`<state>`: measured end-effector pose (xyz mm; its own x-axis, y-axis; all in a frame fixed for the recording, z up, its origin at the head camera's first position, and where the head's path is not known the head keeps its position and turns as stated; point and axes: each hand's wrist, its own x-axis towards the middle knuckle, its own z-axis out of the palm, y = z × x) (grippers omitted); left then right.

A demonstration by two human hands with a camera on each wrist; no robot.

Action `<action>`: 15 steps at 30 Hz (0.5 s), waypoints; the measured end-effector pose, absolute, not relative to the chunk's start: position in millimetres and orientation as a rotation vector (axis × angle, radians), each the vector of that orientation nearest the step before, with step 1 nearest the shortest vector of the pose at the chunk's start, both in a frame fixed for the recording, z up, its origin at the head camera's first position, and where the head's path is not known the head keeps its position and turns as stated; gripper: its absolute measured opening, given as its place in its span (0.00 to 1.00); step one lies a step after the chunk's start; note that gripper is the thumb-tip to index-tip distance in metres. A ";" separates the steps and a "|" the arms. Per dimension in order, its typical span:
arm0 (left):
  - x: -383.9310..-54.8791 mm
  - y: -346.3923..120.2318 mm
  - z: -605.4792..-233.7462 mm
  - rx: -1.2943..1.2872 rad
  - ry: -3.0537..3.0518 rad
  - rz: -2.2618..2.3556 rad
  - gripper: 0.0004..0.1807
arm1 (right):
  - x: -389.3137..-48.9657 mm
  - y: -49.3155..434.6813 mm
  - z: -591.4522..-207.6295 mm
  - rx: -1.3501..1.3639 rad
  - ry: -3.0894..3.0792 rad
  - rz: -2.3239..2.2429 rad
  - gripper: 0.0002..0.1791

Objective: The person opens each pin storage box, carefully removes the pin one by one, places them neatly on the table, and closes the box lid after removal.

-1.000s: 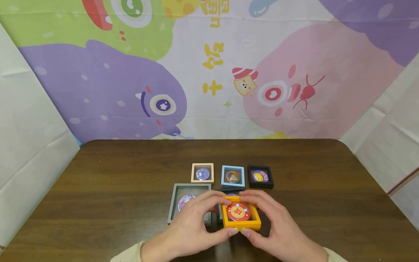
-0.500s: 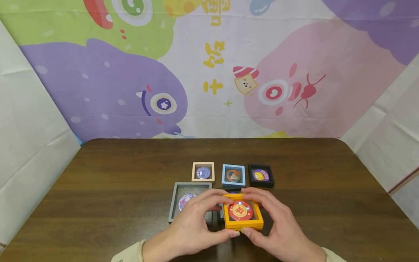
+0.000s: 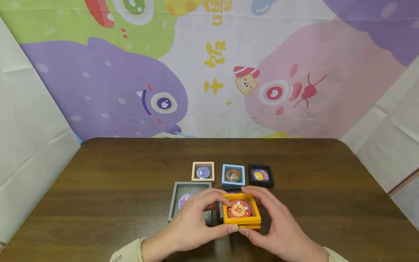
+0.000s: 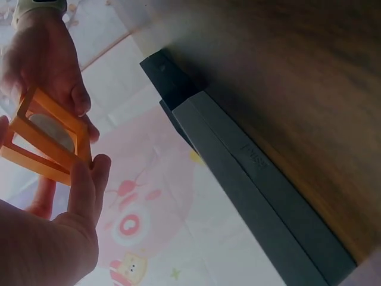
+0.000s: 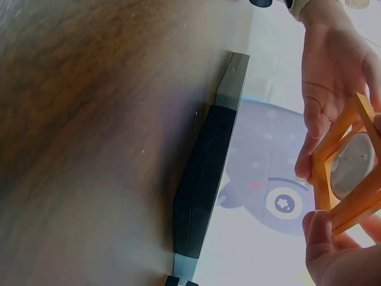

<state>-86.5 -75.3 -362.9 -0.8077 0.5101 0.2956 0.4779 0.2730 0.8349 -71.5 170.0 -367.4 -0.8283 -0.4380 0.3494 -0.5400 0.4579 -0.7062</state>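
Observation:
My left hand (image 3: 193,222) and right hand (image 3: 279,223) together grip a small yellow display frame (image 3: 243,220) above the table. Under its clear film shows a round red badge (image 3: 239,208). Both thumbs meet at the near edge, while fingers lie on the far and side edges. In the left wrist view, the two halves of the yellow frame (image 4: 50,128) stand apart at an angle. The badge's pale back (image 5: 354,165) appears between the halves in the right wrist view.
A large grey frame (image 3: 172,203) with a badge lies left of centre. Beside it, a dark frame (image 3: 220,215) is mostly hidden by my hands. Behind are beige (image 3: 193,173), light blue (image 3: 233,166) and black (image 3: 251,177) frames. All rest on the brown table (image 3: 114,189).
The near edge of the yellow frame now shows a gap between its halves, where they lay nearly together half a second ago. Both hands stay in about the same place.

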 end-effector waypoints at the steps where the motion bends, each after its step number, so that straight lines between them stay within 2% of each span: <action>1: -86.9 -75.4 -362.8 0.950 2.481 1.606 0.18 | -71.5 169.7 -367.2 0.848 -2.597 1.332 0.43; 9: -89.3 -76.6 -361.9 0.796 2.490 1.567 0.16 | -70.3 168.1 -371.7 0.783 -2.658 1.383 0.61; 15: -91.8 -78.2 -360.8 0.693 2.382 1.632 0.14 | -70.9 166.9 -374.2 0.852 -2.641 1.386 0.63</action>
